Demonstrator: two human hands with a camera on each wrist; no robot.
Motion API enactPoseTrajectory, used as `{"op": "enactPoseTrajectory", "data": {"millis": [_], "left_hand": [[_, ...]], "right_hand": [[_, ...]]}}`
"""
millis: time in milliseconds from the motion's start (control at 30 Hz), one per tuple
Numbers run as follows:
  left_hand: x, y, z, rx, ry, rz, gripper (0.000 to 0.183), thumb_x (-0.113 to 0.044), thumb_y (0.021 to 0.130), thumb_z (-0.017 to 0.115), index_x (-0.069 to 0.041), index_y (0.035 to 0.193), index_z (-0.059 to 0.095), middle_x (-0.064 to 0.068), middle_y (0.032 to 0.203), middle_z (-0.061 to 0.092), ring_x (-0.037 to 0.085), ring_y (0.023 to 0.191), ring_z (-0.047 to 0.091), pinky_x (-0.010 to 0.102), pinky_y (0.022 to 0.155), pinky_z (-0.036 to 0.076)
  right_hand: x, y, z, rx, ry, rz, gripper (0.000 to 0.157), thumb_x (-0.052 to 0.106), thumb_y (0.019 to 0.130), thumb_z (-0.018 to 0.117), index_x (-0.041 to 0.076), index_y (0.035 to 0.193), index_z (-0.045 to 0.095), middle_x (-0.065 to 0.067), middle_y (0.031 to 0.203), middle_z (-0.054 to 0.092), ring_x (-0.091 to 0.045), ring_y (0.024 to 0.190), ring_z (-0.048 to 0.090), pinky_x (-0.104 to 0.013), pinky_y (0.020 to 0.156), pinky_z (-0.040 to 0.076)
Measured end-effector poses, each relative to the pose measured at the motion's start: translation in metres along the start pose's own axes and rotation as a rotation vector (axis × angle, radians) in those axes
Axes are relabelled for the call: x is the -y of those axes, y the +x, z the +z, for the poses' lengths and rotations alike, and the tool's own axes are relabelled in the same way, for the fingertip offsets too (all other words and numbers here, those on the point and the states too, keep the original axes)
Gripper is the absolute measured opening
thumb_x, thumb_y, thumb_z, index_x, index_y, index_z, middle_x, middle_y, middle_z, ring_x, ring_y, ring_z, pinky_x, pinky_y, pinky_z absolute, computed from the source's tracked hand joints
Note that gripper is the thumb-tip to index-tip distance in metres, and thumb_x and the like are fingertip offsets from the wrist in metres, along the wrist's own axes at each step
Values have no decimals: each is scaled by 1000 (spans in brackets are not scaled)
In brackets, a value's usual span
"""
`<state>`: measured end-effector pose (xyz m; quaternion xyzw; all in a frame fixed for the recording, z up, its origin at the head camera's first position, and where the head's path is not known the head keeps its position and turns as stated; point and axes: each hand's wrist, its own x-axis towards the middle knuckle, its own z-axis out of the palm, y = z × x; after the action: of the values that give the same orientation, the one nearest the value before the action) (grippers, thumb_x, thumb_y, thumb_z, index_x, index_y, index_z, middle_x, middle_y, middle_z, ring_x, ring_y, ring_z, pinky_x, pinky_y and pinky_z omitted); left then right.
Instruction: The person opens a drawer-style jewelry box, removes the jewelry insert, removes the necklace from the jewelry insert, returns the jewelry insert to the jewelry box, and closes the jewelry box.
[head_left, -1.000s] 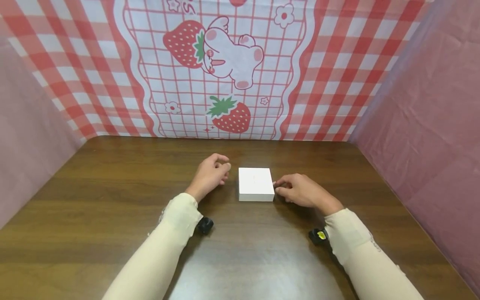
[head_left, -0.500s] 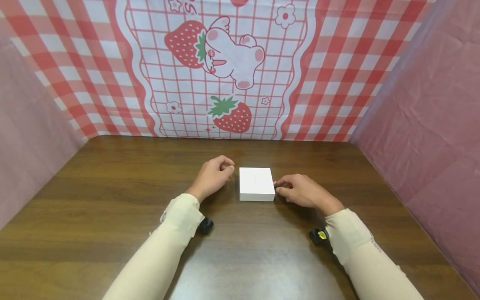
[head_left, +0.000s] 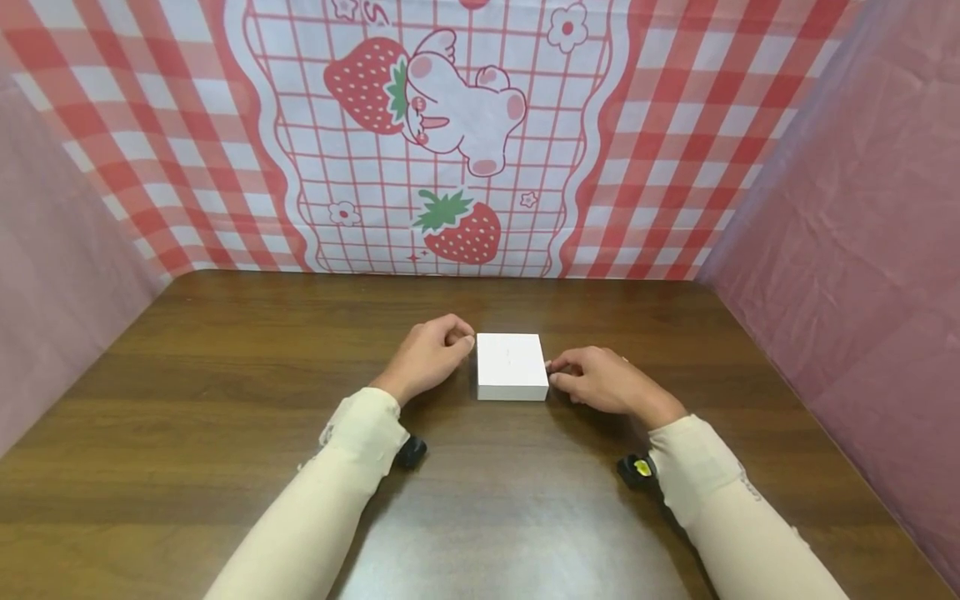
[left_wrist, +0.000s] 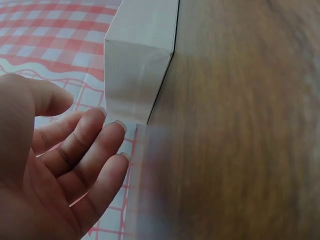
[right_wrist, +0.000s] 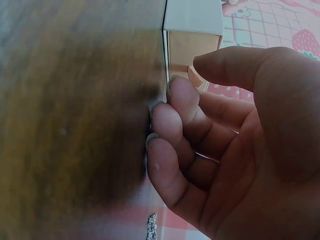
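Note:
A small flat white box (head_left: 512,360) lies on the table in the head view. My left hand (head_left: 426,357) is at its left side, fingertips right at its far left corner, fingers loosely bent. In the left wrist view the box (left_wrist: 132,75) stands beyond the fingertips, and a gap shows between thumb and fingers. My right hand (head_left: 600,379) rests by the box's right side, fingertips at its wall. In the right wrist view its fingers (right_wrist: 167,120) are loosely curled near the box (right_wrist: 192,45). A small angular tan shape on the box wall, by the thumb tip, is partly hidden.
The brown wooden table (head_left: 225,467) runs up to a red-and-white checked cloth (head_left: 675,125) with strawberry prints at the back. Pink fabric (head_left: 832,217) hangs along the right side, and a paler cloth (head_left: 67,250) along the left.
My left hand has moved right, up to the box's left side, and its thumb and forefinger have come closer together. The right hand and the box stay where they were.

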<state>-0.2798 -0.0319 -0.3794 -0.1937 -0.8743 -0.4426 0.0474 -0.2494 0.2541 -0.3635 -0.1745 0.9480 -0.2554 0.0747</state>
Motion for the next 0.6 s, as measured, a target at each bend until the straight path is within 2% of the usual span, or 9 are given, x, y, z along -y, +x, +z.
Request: {"op": "enactPoseTrajectory", "data": {"millis": [367, 600], "left_hand": [[-2, 0, -2, 10, 211, -8, 19, -29, 97, 60, -18, 108, 70, -6, 93, 68, 13, 83, 62, 37, 78, 51], [-2, 0, -2, 24, 268, -9, 19, -30, 96, 59, -19, 107, 70, -6, 95, 68, 13, 88, 63, 37, 81, 51]], "right_hand": [[0, 0, 1, -1, -13, -8, 32, 24, 98, 62, 5, 122, 68, 1, 87, 68, -12, 71, 64, -32, 67, 51], [-1, 0, 2, -12, -11, -31, 31, 23, 97, 62, 4, 121, 69, 2, 87, 68, -11, 69, 64, -32, 66, 52]]}}
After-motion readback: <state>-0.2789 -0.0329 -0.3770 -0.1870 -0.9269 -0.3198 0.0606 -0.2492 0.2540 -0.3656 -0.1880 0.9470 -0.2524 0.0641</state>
